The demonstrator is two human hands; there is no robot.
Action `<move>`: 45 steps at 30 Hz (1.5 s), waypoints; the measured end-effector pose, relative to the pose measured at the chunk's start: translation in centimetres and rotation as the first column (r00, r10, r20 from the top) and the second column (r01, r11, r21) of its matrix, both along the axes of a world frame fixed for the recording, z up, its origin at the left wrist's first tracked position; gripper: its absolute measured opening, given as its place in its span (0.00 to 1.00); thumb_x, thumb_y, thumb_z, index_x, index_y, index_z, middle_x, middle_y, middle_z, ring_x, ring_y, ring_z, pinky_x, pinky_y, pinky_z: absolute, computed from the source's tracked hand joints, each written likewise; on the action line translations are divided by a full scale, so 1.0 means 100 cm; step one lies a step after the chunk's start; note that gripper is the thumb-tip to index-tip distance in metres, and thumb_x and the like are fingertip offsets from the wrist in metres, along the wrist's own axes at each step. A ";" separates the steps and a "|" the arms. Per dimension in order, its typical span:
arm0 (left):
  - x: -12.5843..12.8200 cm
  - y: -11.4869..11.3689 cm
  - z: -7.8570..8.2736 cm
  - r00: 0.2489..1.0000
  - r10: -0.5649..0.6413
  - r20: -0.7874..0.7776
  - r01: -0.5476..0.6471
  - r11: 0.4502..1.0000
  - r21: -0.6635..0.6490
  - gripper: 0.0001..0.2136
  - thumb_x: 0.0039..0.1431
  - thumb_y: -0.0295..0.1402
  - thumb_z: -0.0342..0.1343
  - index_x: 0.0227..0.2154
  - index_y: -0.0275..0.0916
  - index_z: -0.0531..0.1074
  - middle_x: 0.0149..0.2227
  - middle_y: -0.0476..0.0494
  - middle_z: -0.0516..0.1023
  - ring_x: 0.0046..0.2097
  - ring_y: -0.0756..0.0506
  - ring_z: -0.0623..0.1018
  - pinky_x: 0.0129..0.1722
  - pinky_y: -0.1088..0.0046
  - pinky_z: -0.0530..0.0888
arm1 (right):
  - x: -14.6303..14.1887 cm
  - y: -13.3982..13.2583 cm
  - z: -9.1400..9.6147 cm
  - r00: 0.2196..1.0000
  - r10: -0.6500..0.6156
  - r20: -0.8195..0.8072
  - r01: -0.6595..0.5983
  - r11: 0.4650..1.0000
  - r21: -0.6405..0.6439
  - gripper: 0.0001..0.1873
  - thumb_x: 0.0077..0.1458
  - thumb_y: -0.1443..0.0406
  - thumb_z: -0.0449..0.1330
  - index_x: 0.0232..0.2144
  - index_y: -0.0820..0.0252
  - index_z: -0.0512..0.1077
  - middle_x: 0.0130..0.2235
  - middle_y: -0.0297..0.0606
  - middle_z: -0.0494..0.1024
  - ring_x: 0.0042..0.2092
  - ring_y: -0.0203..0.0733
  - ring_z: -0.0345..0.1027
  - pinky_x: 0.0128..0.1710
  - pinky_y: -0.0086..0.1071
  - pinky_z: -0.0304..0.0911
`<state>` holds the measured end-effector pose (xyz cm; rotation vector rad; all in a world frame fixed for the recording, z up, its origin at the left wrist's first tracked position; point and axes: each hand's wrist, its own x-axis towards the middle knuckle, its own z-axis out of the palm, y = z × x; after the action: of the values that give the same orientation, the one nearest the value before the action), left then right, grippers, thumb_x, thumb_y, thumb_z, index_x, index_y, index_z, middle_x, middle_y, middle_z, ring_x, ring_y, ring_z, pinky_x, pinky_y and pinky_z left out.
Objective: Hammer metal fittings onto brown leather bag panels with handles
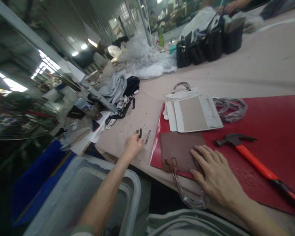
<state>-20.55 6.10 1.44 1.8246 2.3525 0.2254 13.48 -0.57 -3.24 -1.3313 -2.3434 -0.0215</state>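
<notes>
My left hand reaches out over the beige table and pinches a small dark metal punch tool; a second thin tool lies just to its right. My right hand lies flat, fingers spread, on a brown leather bag panel that rests on the red mat. The panel's plastic-wrapped handle hangs over the table's near edge.
A hammer with an orange handle lies on the mat right of my right hand. Card templates and wrapped handles sit behind the panel. Black handbags stand far back. A grey plastic tub stands below the table.
</notes>
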 end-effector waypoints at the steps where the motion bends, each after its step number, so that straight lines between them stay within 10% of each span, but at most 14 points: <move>1: 0.000 0.000 0.000 0.997 0.003 -0.081 -0.006 0.999 -0.033 0.08 0.64 0.32 0.57 0.41 0.37 0.79 0.40 0.37 0.83 0.45 0.40 0.82 0.44 0.69 0.74 | 0.000 0.002 -0.003 1.000 0.001 -0.004 -0.001 0.999 0.034 0.26 0.65 0.57 0.53 0.60 0.64 0.68 0.62 0.54 0.70 0.63 0.61 0.60 0.61 0.56 0.58; 7: 0.020 0.011 -0.005 0.995 -0.010 -0.104 0.011 1.000 0.004 0.10 0.66 0.34 0.54 0.43 0.41 0.79 0.47 0.37 0.82 0.49 0.40 0.80 0.47 0.68 0.73 | 0.001 0.004 -0.007 1.000 0.018 0.003 -0.018 0.997 0.072 0.26 0.65 0.56 0.52 0.60 0.64 0.68 0.62 0.53 0.69 0.62 0.62 0.61 0.60 0.57 0.59; 16: 0.025 0.060 -0.015 0.983 -0.004 0.182 0.041 0.979 -0.201 0.15 0.50 0.32 0.66 0.13 0.39 0.68 0.16 0.43 0.71 0.33 0.37 0.81 0.38 0.65 0.73 | -0.003 -0.003 0.008 1.000 -0.010 0.017 0.012 0.992 -0.129 0.28 0.63 0.57 0.57 0.62 0.63 0.66 0.65 0.50 0.66 0.66 0.60 0.55 0.65 0.56 0.52; 21: 0.023 0.043 -0.005 0.914 0.024 0.404 0.030 0.991 -0.127 0.08 0.56 0.32 0.58 0.23 0.38 0.69 0.19 0.48 0.73 0.27 0.45 0.80 0.31 0.72 0.76 | -0.003 -0.005 0.012 1.000 -0.022 -0.003 0.021 0.985 -0.171 0.29 0.62 0.58 0.59 0.62 0.63 0.67 0.65 0.50 0.66 0.66 0.60 0.55 0.66 0.56 0.51; 23: 0.033 0.023 0.000 0.781 0.025 0.624 -0.003 0.999 -0.036 0.08 0.57 0.37 0.57 0.30 0.37 0.70 0.24 0.49 0.77 0.26 0.48 0.80 0.29 0.74 0.77 | -0.003 -0.005 0.012 1.000 -0.024 -0.005 0.023 0.984 -0.177 0.29 0.62 0.58 0.59 0.62 0.63 0.67 0.65 0.50 0.65 0.66 0.60 0.54 0.66 0.56 0.50; 27: 0.079 -0.021 0.000 0.224 -0.079 0.971 -0.044 0.995 0.091 0.18 0.50 0.43 0.67 0.37 0.37 0.71 0.30 0.47 0.80 0.30 0.47 0.82 0.30 0.75 0.80 | -0.004 -0.006 0.012 1.000 -0.023 -0.007 0.022 0.983 -0.181 0.29 0.62 0.58 0.59 0.62 0.63 0.67 0.65 0.50 0.66 0.66 0.60 0.54 0.67 0.56 0.50; 29: 0.106 -0.037 -0.005 0.149 -0.115 0.982 -0.005 0.993 0.117 0.16 0.54 0.43 0.66 0.37 0.37 0.70 0.32 0.46 0.81 0.32 0.46 0.83 0.32 0.74 0.81 | -0.004 -0.005 0.012 1.000 -0.021 -0.004 0.020 0.983 -0.184 0.28 0.62 0.58 0.59 0.62 0.63 0.67 0.65 0.50 0.66 0.66 0.60 0.54 0.67 0.56 0.50; 45: 0.144 -0.060 -0.029 0.406 -0.347 0.845 0.044 0.931 0.361 0.07 0.68 0.36 0.55 0.35 0.39 0.70 0.34 0.45 0.82 0.35 0.47 0.84 0.38 0.72 0.81 | -0.005 -0.006 0.013 0.999 -0.035 -0.010 0.033 0.979 -0.199 0.30 0.61 0.57 0.59 0.62 0.64 0.67 0.65 0.52 0.66 0.66 0.60 0.55 0.66 0.56 0.50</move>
<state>-6.18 0.06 -1.43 1.4327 1.3254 1.2341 12.97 -1.16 -1.97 -1.4596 -2.3610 0.2162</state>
